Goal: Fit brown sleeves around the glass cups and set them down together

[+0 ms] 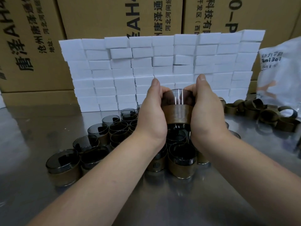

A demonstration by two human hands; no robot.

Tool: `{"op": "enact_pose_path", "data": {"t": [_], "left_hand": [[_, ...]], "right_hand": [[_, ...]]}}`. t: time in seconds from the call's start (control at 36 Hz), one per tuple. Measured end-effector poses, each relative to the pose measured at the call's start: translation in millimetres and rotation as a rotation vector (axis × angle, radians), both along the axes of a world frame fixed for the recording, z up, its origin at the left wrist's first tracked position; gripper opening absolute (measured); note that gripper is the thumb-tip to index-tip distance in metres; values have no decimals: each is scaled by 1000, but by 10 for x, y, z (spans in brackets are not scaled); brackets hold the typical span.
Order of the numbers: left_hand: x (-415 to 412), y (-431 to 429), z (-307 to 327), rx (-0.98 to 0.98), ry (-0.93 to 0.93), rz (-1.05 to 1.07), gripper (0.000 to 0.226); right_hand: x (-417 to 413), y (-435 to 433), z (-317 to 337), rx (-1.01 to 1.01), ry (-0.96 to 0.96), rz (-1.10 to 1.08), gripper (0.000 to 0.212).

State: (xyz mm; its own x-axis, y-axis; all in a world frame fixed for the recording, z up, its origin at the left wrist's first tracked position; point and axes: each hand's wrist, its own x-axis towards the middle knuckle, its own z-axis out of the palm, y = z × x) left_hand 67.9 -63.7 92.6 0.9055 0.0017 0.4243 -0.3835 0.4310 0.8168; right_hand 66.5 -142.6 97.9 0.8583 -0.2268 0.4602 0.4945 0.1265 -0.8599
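a grey, glossy metal tabletop (pixel 32 185) is seen across the foreground, with soft reflections of what stands on it. behind it, a wall of white foam blocks (pixel 162 66) is stacked in uneven rows, some blocks slightly shifted out of line. large brown cardboard cartons (pixel 32 46) printed with black chinese characters and latin letters are piled at the back, filling the view to the top. at the right, a white plastic bag (pixel 280 75) with printed lettering is leaned by the blocks. even, diffuse light is cast throughout.
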Motion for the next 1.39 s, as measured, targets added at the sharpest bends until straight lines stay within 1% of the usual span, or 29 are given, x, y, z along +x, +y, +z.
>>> {"op": "enact_pose_path", "data": {"t": [0.08, 0.25, 0.33, 0.47, 0.56, 0.69, 0.78, 0.89, 0.94, 1.06, 1.17, 1.39], "left_hand": [[-7, -14, -12, 6, 23, 8, 47], [7, -38, -32, -3, 69, 57, 48], [15, -46, -50, 15, 48, 88, 49], [21, -32, -56, 48, 8, 59, 43], [34, -28, -53, 91, -35, 64, 42], [48, -6, -48, 164, -76, 128, 42], [49, -6, -69, 169, -68, 135, 48], [28, -7, -37, 191, -72, 168, 40], [20, -5, -11, 192, -59, 166, 41], [33, 15, -8, 198, -47, 175, 39], [43, 32, -22, 208, -45, 173, 40], [29, 46, -6, 211, -51, 176, 46]], "right_hand": [[6, -6, -9, 16, 11, 10, 51], [15, -9, -87, 3, -14, -26, 59], [0, -30, -91, 13, -1, -18, 60], [-19, -38, -104, -33, 0, -34, 62], [-30, -43, -94, -24, 33, -7, 55], [-46, -46, -96, -32, 18, 24, 43], [-45, -58, -105, -53, 5, 25, 48], [-47, -68, -84, -89, -5, 14, 55], [-42, -67, -63, -102, -10, -1, 58], [-43, -53, -53, -115, -6, -9, 53], [-42, -50, -55, -157, -5, -26, 59], [-33, -44, -59, -169, 0, -33, 59]]}}
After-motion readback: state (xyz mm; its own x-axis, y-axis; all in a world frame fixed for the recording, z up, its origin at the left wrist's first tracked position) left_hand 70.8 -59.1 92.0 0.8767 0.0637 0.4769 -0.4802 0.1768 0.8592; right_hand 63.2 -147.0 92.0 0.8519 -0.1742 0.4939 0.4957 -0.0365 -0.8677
